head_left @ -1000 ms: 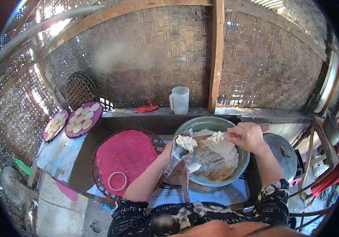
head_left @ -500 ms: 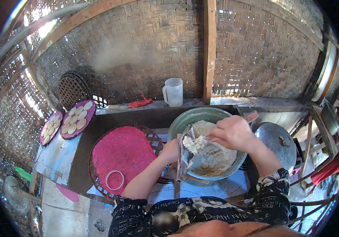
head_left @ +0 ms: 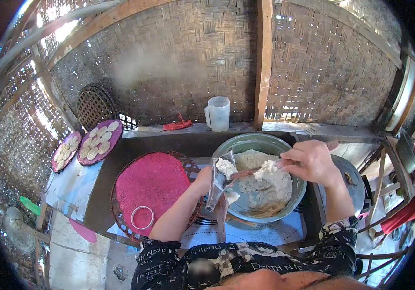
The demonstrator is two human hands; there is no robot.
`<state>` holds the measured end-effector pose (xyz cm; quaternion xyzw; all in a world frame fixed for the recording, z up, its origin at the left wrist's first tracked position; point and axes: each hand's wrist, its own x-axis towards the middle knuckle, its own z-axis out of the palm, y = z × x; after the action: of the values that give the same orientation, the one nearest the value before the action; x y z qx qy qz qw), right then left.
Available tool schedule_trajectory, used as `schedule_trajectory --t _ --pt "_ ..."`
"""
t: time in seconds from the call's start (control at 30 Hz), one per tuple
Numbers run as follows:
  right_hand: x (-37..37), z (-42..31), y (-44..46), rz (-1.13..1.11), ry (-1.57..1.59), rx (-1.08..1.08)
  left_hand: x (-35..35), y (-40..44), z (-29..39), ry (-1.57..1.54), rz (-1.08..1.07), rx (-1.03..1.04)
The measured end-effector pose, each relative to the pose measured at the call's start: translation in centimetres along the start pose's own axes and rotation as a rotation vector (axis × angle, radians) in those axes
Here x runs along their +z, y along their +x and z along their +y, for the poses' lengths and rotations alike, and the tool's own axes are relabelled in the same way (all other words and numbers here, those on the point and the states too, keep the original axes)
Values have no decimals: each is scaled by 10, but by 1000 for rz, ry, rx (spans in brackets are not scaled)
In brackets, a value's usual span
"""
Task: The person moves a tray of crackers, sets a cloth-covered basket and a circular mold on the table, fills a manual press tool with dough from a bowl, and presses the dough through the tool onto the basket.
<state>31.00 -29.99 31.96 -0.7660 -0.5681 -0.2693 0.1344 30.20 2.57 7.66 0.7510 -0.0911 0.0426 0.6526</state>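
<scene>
Head view: left hand curls round 1 clear sleeve, fingertips hidden; right hand pinches 1 stick carrying dough, above the bowl. Filling seems in hand; the next push likely needs the sleeve steady.

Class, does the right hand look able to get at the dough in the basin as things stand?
Probably yes: the right hand, holding a stick, is near the basin, and the dough lies uncovered.
</scene>
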Motion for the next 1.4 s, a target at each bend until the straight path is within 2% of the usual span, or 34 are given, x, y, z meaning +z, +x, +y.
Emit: schedule_trajectory --t 0.03,0.1,0.2,0.33,0.47,0.57,0.67,0.7,0.73,0.77,0.8,0.83,0.87,0.93,1.03,1.07,1.13,1.17,1.23,1.3,1.4 --pt "1 3 0 -13 -19 23 8 -5 23 106 9 39" --pt "2 6 2 -57 -57 38 27 -25 89 666 31 6" --pt "10 -2 9 -94 -99 -54 46 -31 127 808 82 -48" --pt "35 -24 19 -170 -147 -139 54 -26 107 844 116 -71" --pt "45 -19 14 -99 -120 -160 46 -26 98 842 95 -24" --pt "5 -5 0 30 -75 12 14 -22 73 878 58 -54" --pt "4 -5 -15 284 72 390 19 -22 109 842 118 -58" --pt "26 -14 -15 408 323 507 33 -21 125 701 278 -121" --pt "54 -26 -12 531 575 625 42 -15 119 564 279 2" --pt "74 -34 -14 512 661 640 54 -14 130 630 292 30" --pt "99 -40 -21 493 573 691 65 -12 142 696 307 61" --pt "92 -61 -13 480 333 703 68 2 117 413 399 55" --pt "109 -55 -21 573 115 541 57 17 83 220 390 58" --pt "113 -62 -33 607 158 525 27 53 8 -164 366 59" --pt "105 -66 -53 473 360 461 3 47 9 -97 419 -127" --pt "104 -62 -55 448 391 520 1 46 8 -50 412 -143" --pt "100 -51 -55 398 452 644 13 46 12 -28 368 4" --pt "109 -41 -49 516 387 684 21 46 14 -59 355 67" --pt "111 -38 -41 568 250 656 57 22 83 -451 345 -41" --pt "117 -39 -42 602 179 550 69 19 112 -922 341 -215" --pt "118 -48 -58 513 160 446 39 36 55 -789 391 -218"
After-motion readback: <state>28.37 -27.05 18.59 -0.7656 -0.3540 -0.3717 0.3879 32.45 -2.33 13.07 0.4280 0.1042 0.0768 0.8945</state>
